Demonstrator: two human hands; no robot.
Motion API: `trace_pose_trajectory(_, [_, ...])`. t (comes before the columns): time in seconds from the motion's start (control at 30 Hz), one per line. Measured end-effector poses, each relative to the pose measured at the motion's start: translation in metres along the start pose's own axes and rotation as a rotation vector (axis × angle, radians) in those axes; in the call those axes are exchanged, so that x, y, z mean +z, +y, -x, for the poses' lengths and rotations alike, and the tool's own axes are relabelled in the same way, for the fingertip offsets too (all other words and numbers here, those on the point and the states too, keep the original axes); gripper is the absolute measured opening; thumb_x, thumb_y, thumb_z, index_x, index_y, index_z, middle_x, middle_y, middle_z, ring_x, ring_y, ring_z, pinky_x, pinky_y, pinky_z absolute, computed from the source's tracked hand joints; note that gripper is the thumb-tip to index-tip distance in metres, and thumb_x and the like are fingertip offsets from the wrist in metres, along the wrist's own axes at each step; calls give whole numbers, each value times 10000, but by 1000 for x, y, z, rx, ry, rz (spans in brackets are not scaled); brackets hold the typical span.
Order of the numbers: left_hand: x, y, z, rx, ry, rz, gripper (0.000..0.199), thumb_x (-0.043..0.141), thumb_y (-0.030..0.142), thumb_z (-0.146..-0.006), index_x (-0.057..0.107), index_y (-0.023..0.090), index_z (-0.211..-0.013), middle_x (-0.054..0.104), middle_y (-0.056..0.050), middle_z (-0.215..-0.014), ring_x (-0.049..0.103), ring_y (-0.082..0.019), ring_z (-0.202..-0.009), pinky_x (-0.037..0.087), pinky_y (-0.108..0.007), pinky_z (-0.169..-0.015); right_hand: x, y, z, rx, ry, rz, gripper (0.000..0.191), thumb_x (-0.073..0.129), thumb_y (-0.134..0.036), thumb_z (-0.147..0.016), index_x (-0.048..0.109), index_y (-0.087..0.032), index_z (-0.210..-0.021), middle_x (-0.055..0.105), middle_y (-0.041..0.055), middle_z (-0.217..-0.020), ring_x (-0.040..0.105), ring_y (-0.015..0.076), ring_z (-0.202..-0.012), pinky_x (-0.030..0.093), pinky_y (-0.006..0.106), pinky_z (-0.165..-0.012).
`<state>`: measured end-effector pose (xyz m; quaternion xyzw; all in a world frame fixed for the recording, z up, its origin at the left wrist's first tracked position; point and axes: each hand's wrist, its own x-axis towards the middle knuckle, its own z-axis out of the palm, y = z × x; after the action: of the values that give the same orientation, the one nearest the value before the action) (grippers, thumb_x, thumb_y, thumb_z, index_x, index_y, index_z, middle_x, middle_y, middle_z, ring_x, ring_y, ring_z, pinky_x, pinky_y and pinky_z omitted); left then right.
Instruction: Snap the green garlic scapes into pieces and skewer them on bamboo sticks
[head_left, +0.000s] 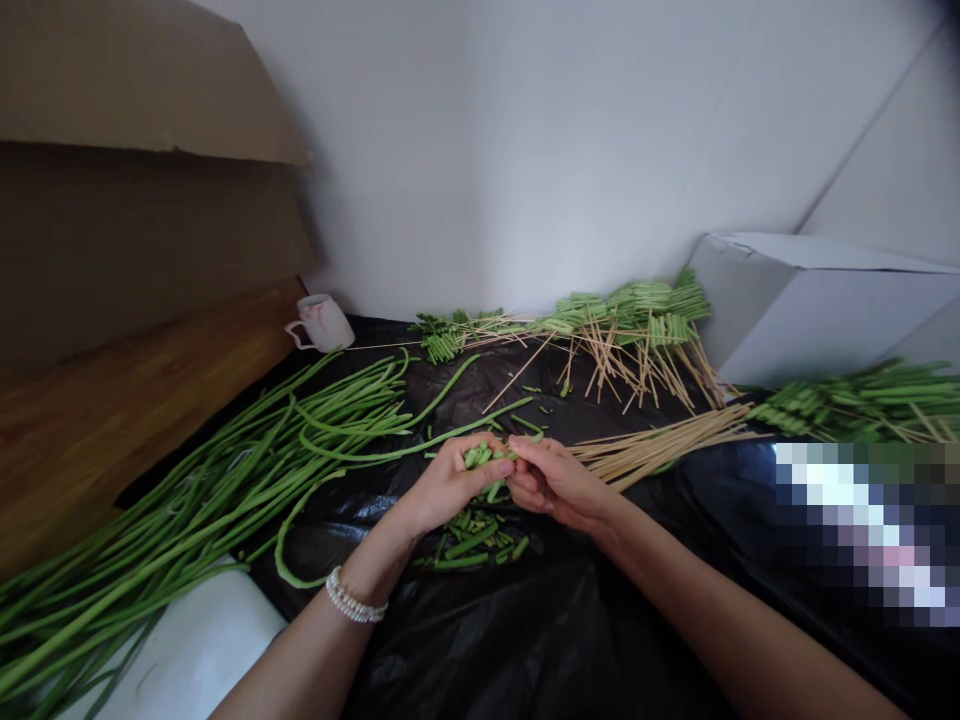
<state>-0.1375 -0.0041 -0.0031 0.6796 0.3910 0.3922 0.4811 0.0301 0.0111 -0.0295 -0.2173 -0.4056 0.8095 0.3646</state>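
Note:
My left hand (459,482) is closed around a small cluster of cut green stem pieces (480,456), which look like garlic scapes or long beans. My right hand (553,482) meets it at the fingertips, thumb and fingers pinched at the right end of the cluster. What lies in that pinch is too small to make out. Below my hands, several short cut pieces (487,540) are scattered on the black plastic sheet (465,640). To the right of my right hand lies a bundle of bare wooden skewers (660,440).
Long uncut green stems (225,490) spread across the left. Filled skewers (637,305) are piled along the wall, with more green skewers (862,400) at right. A white mug (324,325), a cardboard box (150,80) and a white box (780,310) stand around the edges.

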Motion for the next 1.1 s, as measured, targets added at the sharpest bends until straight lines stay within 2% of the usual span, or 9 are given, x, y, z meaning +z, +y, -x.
trace_pose_trajectory(0.1, [3, 0, 2, -29, 25, 35, 258, 690, 404, -797, 696, 147, -825, 606, -11, -735, 482, -121, -655, 372, -245, -652, 1, 0, -1, 46, 6, -111, 382, 688, -452, -792, 490, -170, -625, 408, -90, -460, 311, 24, -340, 192, 170, -348])
trace_pose_trajectory(0.2, [6, -1, 3, -92, 51, 217, 273, 709, 415, -778, 661, 147, -808, 530, 27, -627, 368, -74, -522, 297, -221, -525, 2, -2, -2, 52, 23, -116, 384, 698, -469, -776, 497, -171, -639, 426, -84, -473, 331, 29, -348, 199, 170, -346])
trace_pose_trajectory(0.3, [5, -4, 0, -128, 144, 405, 300, 679, 429, -802, 587, 149, -743, 507, 36, -628, 349, -55, -497, 260, -200, -481, 1, -4, -2, -17, 55, 30, 425, 642, -518, -814, 491, -173, -618, 424, -76, -468, 339, 38, -348, 199, 182, -348])
trace_pose_trajectory(0.4, [2, -8, -4, -133, 213, 459, 323, 640, 434, -834, 529, 153, -719, 546, 24, -694, 362, -43, -492, 254, -185, -462, -2, -6, -1, -67, 109, 310, 454, 563, -539, -866, 468, -184, -599, 408, -75, -446, 329, 48, -351, 195, 190, -350])
trace_pose_trajectory(0.53, [2, -12, -5, -197, 231, 385, 333, 689, 450, -791, 533, 158, -752, 469, 59, -594, 350, -47, -487, 260, -173, -461, -2, -5, 2, -93, 93, 725, 370, 539, -462, -890, 480, -195, -640, 448, -71, -478, 387, 69, -412, 280, 199, -412])
trace_pose_trajectory(0.7, [6, -14, -3, -151, 110, 252, 356, 805, 357, -668, 584, 141, -845, 551, 29, -720, 476, -80, -640, 381, -197, -609, -5, 2, 2, -214, 86, 1069, 291, 545, -349, -864, 516, -183, -627, 445, -59, -541, 389, 84, -520, 291, 211, -497])
trace_pose_trajectory(0.83, [6, -13, -4, -119, 128, 93, 302, 790, 288, -670, 577, 147, -829, 567, 25, -741, 496, -97, -675, 398, -217, -646, -7, 9, 0, -243, 153, 1146, 215, 583, -269, -814, 553, -171, -625, 497, -48, -566, 414, 95, -561, 302, 214, -528])
trace_pose_trajectory(0.97, [4, -13, -6, -112, 230, -22, 189, 689, 299, -748, 582, 147, -782, 533, 40, -667, 460, -87, -613, 373, -209, -597, -3, 7, 1, -249, 184, 1130, 275, 636, -340, -807, 550, -174, -605, 498, -54, -545, 421, 91, -542, 313, 217, -536])
trace_pose_trajectory(1.1, [0, -14, -7, -129, 309, -102, 171, 660, 304, -748, 579, 154, -764, 476, 67, -598, 386, -73, -534, 326, -199, -527, -4, -2, 2, -303, 234, 1132, 288, 612, -376, -833, 556, -182, -626, 503, -54, -545, 424, 87, -526, 312, 217, -523])
